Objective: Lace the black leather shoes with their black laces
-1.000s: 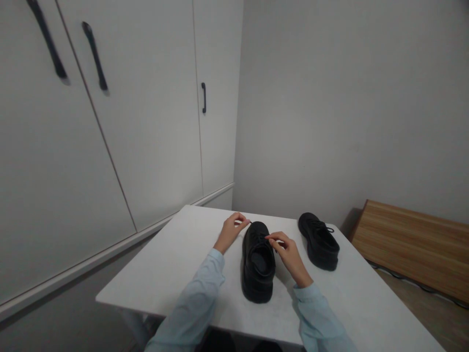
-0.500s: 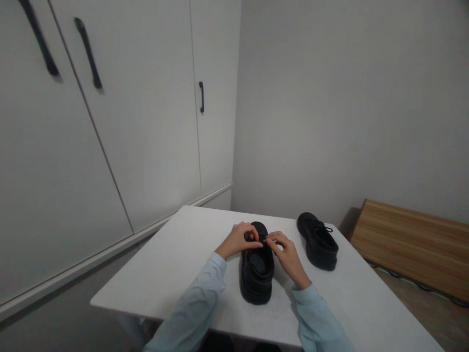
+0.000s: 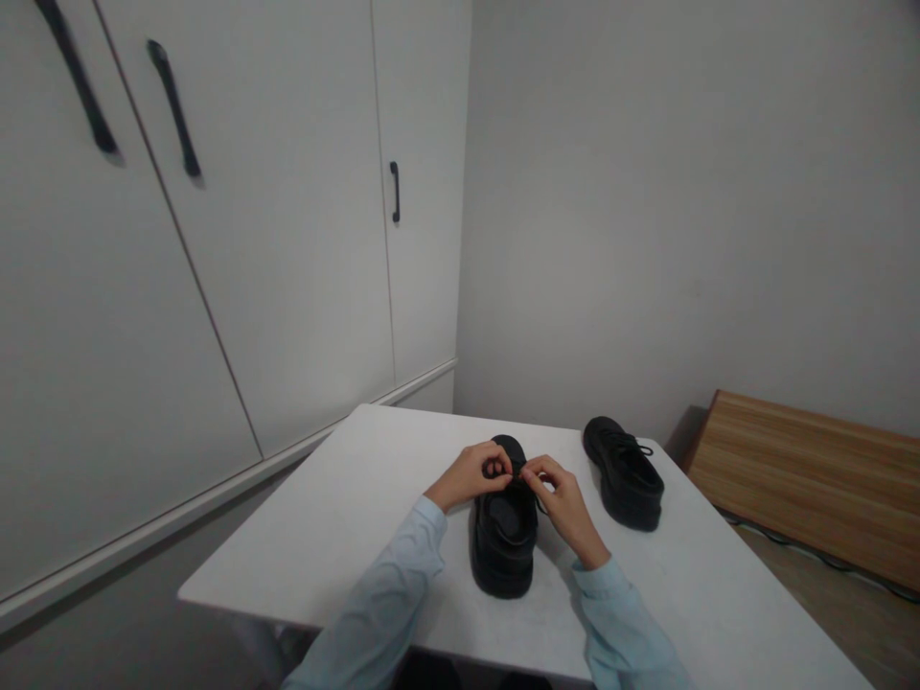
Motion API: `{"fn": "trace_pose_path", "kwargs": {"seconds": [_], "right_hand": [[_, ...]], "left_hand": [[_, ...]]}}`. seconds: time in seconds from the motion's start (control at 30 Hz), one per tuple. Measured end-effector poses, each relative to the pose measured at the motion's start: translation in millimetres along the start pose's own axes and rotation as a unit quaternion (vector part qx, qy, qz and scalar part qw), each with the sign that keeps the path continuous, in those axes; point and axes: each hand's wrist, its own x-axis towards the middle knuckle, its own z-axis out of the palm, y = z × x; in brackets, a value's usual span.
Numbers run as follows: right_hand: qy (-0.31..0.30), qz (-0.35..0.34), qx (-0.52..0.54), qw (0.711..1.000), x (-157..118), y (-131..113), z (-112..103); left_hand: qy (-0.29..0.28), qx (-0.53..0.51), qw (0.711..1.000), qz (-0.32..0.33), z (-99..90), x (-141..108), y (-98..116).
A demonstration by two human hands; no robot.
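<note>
A black lace-up shoe [image 3: 503, 551] stands on the white table, its heel towards me and its toe pointing away. Over its tongue, my left hand [image 3: 474, 474] pinches the black shoelace between thumb and fingers. Close beside it, my right hand [image 3: 564, 496] also has thumb and forefinger pressed together on the lace. A dark lace end shows below the right fingers, at the shoe's right side. The exact shape of the lace between the fingertips is too small to make out. The matching black shoe [image 3: 624, 476] rests farther right, its lace tied in a bow.
The white table [image 3: 323, 522] reaches to a grey wall at the back. Along the left runs a white cabinet [image 3: 302, 240] with black handles. Right of the table, a wood-grain board [image 3: 812, 479] sits lower, with a cable along its edge.
My fingertips have shifted slightly at the lace, and the left hand has moved a little. A lace end now shows beneath my right hand. Both shoes stay in place.
</note>
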Motion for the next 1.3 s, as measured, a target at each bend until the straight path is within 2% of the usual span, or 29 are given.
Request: {"fn": "trace_pose_path", "kwargs": {"seconds": [0.17,0.53,1.0,1.13,1.3], "right_hand": [[0.001,0.022,0.015,1.0,0.7,-0.4,0.8],[-0.003,-0.036,-0.069,0.997,1.8,-9.9,6.1],[0.027,-0.045,-0.107,0.993,5.5,-1.3,16.8],[0.03,-0.045,-0.093,0.994,4.0,1.1,17.7],[0.037,-0.008,-0.05,0.998,2.4,5.2,18.9]], "left_hand": [[-0.005,-0.002,1.0,-0.017,-0.2,0.1,0.4],[-0.01,-0.037,0.999,-0.034,4.9,1.4,-6.2],[-0.01,-0.035,0.999,-0.039,5.3,1.5,-2.3],[0.0,-0.014,0.999,-0.033,4.3,1.5,-1.9],[0.02,0.016,1.0,-0.016,2.5,0.4,-2.9]]}}
